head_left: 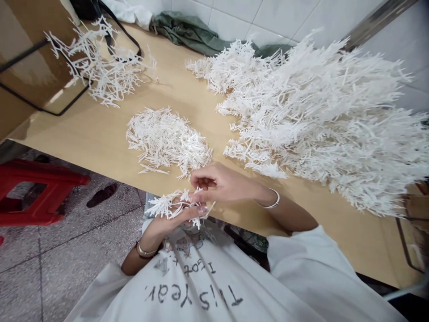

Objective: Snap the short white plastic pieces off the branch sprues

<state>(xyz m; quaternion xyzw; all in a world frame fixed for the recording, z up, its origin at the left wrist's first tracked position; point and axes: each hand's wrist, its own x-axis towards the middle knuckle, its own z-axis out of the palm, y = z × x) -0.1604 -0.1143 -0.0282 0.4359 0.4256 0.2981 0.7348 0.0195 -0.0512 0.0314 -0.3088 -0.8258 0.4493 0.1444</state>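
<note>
My left hand (179, 218) is closed around a bunch of white branching sprigs (164, 205), low in front of my shirt at the table's near edge. Its thumb lies across them, and thin white tips stick out on both sides. Over the same bunch, my right hand (223, 183) has its thumb and fingers pinched on a sprig; the exact grip point is partly hidden. Just beyond my hands lies a heap of short white pieces (167, 138). A much larger mound of white branched sprigs (318, 120) spreads over the right side.
Tangled white branched strands (107, 74) lie at the far left, beside a black strap (125, 33) and a black metal frame (60, 112). Dark green cloth (191, 33) runs along the tiled wall. A red stool (40, 192) stands on the floor left of the table.
</note>
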